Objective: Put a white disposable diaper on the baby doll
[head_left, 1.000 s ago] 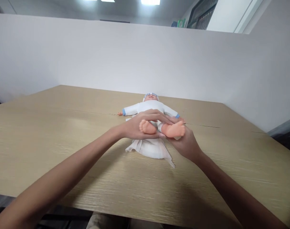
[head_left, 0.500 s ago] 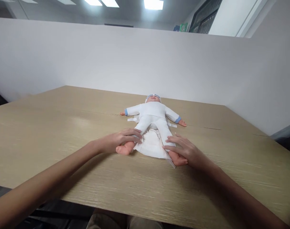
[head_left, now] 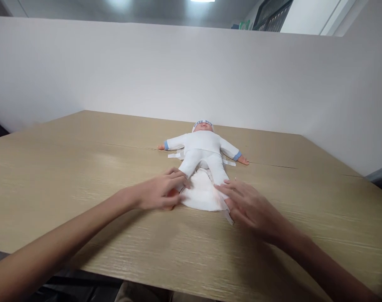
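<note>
A baby doll [head_left: 202, 141] in a white suit with blue cuffs and a lettered cap lies on its back, arms spread and legs apart toward me. Under it an open white diaper [head_left: 201, 195] is spread flat, its front part between the legs. My left hand [head_left: 165, 189] is curled round the doll's lower leg on the left and mostly covers that foot. On the other side my right hand [head_left: 245, 203], slightly blurred, wraps the other lower leg and hides its foot. Fastening tabs [head_left: 176, 155] stick out beside the doll's waist.
The doll lies on a wide wooden table [head_left: 115, 167] with a thin seam across it. A white partition [head_left: 146, 71] rises behind the table and along the right. The table's near edge is just in front of my lap.
Both hands have moved down and closed round the doll's lower legs, covering the feet that showed before. The view has tilted slightly downward.
</note>
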The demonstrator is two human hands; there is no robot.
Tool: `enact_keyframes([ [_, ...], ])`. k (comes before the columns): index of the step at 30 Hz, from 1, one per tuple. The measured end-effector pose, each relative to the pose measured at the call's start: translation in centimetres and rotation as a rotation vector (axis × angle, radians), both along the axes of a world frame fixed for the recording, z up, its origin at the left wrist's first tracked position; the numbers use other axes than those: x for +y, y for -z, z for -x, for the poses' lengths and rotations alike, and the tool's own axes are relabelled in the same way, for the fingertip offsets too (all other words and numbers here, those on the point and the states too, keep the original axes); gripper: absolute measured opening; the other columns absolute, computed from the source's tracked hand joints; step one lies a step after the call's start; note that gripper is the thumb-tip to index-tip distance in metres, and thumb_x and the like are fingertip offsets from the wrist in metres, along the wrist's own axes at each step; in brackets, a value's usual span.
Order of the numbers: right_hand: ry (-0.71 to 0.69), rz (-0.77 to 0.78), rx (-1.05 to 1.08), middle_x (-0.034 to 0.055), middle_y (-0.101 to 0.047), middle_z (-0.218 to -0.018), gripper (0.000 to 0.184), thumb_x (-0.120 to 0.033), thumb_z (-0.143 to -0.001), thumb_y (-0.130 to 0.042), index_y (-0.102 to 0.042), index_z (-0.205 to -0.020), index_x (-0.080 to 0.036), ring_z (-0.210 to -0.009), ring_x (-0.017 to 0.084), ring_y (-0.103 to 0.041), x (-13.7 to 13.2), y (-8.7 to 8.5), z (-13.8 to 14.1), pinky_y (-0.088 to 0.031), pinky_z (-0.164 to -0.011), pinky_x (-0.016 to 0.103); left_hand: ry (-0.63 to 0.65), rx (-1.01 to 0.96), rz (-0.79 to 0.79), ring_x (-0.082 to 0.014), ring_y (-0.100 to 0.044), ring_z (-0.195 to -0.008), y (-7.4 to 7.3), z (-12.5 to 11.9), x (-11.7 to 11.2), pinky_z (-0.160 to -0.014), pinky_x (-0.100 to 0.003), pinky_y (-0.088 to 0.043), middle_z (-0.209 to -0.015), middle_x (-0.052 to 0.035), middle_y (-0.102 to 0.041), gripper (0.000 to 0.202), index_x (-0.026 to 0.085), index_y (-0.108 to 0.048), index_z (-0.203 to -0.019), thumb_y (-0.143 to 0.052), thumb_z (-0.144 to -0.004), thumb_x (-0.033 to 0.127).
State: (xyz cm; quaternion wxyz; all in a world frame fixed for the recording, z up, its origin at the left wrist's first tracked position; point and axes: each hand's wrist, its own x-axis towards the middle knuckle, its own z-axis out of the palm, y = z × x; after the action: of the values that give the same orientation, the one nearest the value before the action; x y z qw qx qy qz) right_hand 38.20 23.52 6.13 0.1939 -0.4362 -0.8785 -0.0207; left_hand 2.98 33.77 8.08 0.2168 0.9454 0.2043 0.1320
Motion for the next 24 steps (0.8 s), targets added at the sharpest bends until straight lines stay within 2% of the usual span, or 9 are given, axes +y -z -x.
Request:
enact_keyframes([
  [2, 0.054, -0.067, -0.054, 0.0219, -0.071, -0.150, 0.059, -0.044, -0.107, -0.066, -0.062, -0.162, -0.025, -0.140, 0.044, -0.066, -0.7, 0.6, 1.6, -0.058, -0.113, 0.069, -0.077, 0.008, -0.068, -0.0396, -0.054, -0.139, 0.9, -0.8, -0.7, -0.113, -0.056, -0.053, -0.140, -0.0114, -0.071, 0.046, 0.025, -0.064, -0.134, -0.079, -0.097, 0.048],
  [3, 0.071, -0.104, -0.074, 0.0235, -0.071, -0.147, 0.060, -0.045, -0.105, -0.068, -0.063, -0.161, -0.023, -0.137, 0.045, -0.066, -0.8, 1.0, 2.2, -0.059, -0.111, 0.068, -0.106, 0.007, -0.105, -0.0405, -0.053, -0.137, 1.4, -1.2, -1.0, -0.113, -0.057, -0.052, -0.139, -0.0120, -0.070, 0.047, 0.025, -0.064, -0.132, -0.081, -0.095, 0.047],
  [6, 0.128, -0.164, -0.099, 0.0203, -0.076, -0.131, 0.044, -0.024, -0.106, -0.060, -0.071, -0.148, -0.023, -0.122, 0.039, -0.071, -0.1, 1.6, 2.8, -0.062, -0.100, 0.056, -0.173, -0.008, -0.159, -0.0382, -0.055, -0.130, 2.2, -1.8, -1.2, -0.112, -0.057, -0.049, -0.128, -0.0110, -0.072, 0.023, 0.024, -0.064, -0.120, -0.070, -0.100, 0.033],
  [8, 0.175, -0.123, -0.057, 0.0148, -0.077, -0.115, 0.038, -0.017, -0.106, -0.053, -0.076, -0.135, -0.024, -0.104, 0.033, -0.072, 1.0, 1.2, 2.6, -0.062, -0.087, 0.046, -0.227, -0.043, -0.100, -0.0351, -0.058, -0.122, 1.7, -2.1, -0.9, -0.104, -0.051, -0.050, -0.117, -0.0092, -0.072, 0.010, 0.024, -0.063, -0.111, -0.060, -0.106, 0.032],
  [10, 0.221, -0.059, 0.057, 0.0106, -0.076, -0.102, 0.030, -0.020, -0.108, -0.049, -0.077, -0.121, -0.025, -0.091, 0.030, -0.070, 2.6, 0.3, 2.3, -0.058, -0.076, 0.041, -0.293, -0.119, 0.003, -0.0309, -0.061, -0.109, 0.5, -2.6, 0.1, -0.093, -0.045, -0.051, -0.108, -0.0071, -0.071, 0.017, 0.024, -0.061, -0.107, -0.052, -0.111, 0.038],
  [12, 0.254, -0.028, 0.202, 0.0097, -0.075, -0.099, 0.026, -0.026, -0.110, -0.048, -0.074, -0.110, -0.024, -0.090, 0.029, -0.069, 4.5, -0.8, 2.1, -0.056, -0.078, 0.041, -0.342, -0.221, 0.053, -0.0269, -0.060, -0.098, -0.9, -3.5, 1.8, -0.088, -0.041, -0.049, -0.101, -0.0050, -0.068, 0.027, 0.024, -0.059, -0.100, -0.047, -0.114, 0.044],
  [16, 0.306, -0.050, 0.463, 0.0126, -0.076, -0.115, 0.027, -0.040, -0.111, -0.051, -0.072, -0.106, -0.024, -0.110, 0.033, -0.070, 9.4, -2.3, 2.2, -0.054, -0.100, 0.047, -0.414, -0.396, -0.041, -0.0251, -0.056, -0.098, -2.1, -5.9, 7.2, -0.097, -0.039, -0.044, -0.095, -0.0038, -0.061, 0.033, 0.024, -0.054, -0.090, -0.049, -0.112, 0.047],
  [19, 0.357, 0.115, 0.648, 0.0093, -0.078, -0.110, 0.033, -0.055, -0.106, -0.059, -0.072, -0.100, -0.025, -0.110, 0.032, -0.068, 13.6, -2.3, 2.0, -0.052, -0.109, 0.050, -0.491, -0.486, 0.072, -0.0225, -0.054, -0.092, -1.3, -7.4, 11.3, -0.094, -0.035, -0.044, -0.091, -0.0017, -0.058, 0.034, 0.023, -0.054, -0.092, -0.056, -0.109, 0.051],
  [24, 0.349, 0.405, 0.845, 0.0072, -0.083, -0.106, 0.051, -0.073, -0.100, -0.061, -0.075, -0.103, -0.024, -0.102, 0.029, -0.074, 18.3, -1.2, 1.4, -0.063, -0.095, 0.046, -0.476, -0.601, 0.448, -0.0201, -0.058, -0.084, 0.9, -8.2, 15.0, -0.082, -0.032, -0.048, -0.084, -0.0003, -0.061, 0.047, 0.022, -0.060, -0.095, -0.066, -0.102, 0.067],
])
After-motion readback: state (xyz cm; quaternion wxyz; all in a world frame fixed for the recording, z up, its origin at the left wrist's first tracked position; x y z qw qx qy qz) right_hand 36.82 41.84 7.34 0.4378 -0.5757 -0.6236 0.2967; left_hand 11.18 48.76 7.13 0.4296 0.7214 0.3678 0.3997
